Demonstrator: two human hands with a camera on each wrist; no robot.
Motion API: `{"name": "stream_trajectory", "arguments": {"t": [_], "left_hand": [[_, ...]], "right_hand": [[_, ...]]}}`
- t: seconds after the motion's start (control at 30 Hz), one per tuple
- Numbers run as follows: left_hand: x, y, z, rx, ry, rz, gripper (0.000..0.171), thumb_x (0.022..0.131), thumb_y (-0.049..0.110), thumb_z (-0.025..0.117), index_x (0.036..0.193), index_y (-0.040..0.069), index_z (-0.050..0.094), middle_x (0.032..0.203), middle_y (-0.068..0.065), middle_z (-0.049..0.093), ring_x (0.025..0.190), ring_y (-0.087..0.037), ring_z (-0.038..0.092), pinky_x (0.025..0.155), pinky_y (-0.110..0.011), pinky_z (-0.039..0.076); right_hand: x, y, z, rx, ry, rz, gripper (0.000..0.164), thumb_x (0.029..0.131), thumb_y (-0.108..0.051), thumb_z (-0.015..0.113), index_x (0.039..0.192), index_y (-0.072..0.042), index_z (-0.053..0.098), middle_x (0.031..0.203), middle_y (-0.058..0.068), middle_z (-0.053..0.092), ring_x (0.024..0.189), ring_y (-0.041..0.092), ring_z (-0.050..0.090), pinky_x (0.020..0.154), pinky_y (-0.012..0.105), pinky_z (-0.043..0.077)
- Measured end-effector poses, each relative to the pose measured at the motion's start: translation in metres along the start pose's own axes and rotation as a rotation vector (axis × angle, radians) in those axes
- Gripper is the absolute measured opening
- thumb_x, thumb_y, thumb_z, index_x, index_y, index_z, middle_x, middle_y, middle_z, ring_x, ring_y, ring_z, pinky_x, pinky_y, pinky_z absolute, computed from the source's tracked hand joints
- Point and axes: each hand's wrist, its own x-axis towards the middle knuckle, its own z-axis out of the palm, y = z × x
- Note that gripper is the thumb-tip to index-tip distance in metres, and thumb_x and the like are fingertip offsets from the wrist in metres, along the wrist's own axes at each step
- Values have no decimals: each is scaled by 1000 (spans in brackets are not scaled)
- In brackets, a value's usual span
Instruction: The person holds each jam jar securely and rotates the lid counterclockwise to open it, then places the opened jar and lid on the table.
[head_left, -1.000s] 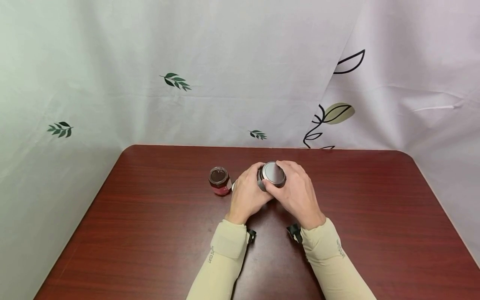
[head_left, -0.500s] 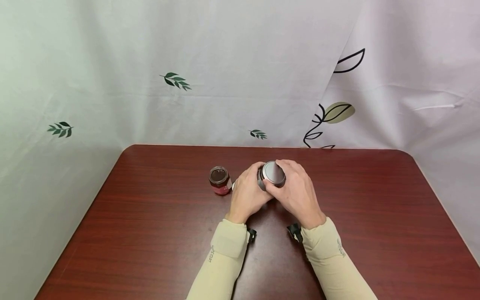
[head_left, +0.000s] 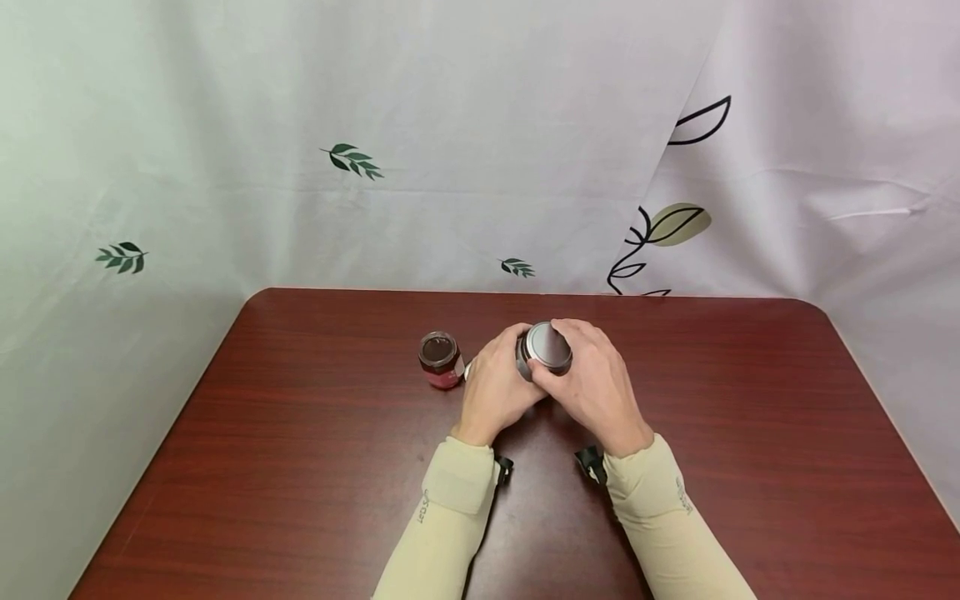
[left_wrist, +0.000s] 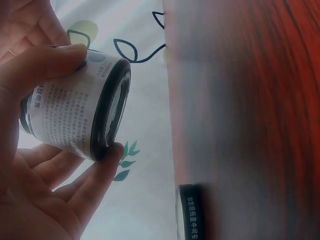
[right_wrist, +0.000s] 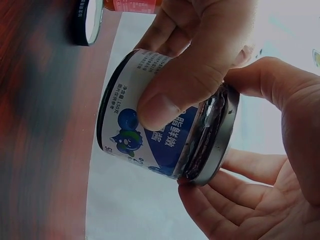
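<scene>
A jar of blueberry jam (right_wrist: 172,142), dark inside with a white and blue label, is held tilted above the table between both hands. My left hand (head_left: 495,383) grips its body, the thumb pressed over the label. Round the silver lid (head_left: 549,348) curl the thumb and fingers of my right hand (head_left: 597,387). In the right wrist view the lid sits on the jar's mouth. The palm side of the left hand (left_wrist: 45,180) shows in the left wrist view, fingers below the jar.
Left of my hands stands a lidless jar (head_left: 440,362) with dark contents and a red label. Between it and my left hand lies a loose black-sided lid (left_wrist: 191,212), mostly hidden in the head view. The reddish-brown table (head_left: 300,467) ends at a white patterned curtain (head_left: 450,108).
</scene>
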Motion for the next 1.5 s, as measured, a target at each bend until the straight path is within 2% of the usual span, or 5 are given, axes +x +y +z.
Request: {"name": "stream_trajectory", "arguments": {"t": [0.7, 1.5], "left_hand": [[0, -1, 0, 33, -12, -7, 68, 74, 38, 85, 131, 11, 60, 121, -5, 68, 109, -20, 65, 89, -40, 53], [0, -1, 1, 45, -25, -10, 67, 72, 37, 86, 129, 13, 61, 119, -2, 68, 107, -20, 66, 85, -41, 54]], "right_hand": [[1, -1, -2, 0, -38, -7, 56, 75, -20, 80, 123, 5, 66, 124, 18, 65, 116, 33, 60, 97, 48, 48], [1, 1, -2, -15, -47, -66, 56, 71, -17, 76, 123, 2, 67, 126, 17, 64, 117, 33, 59, 97, 46, 48]]}}
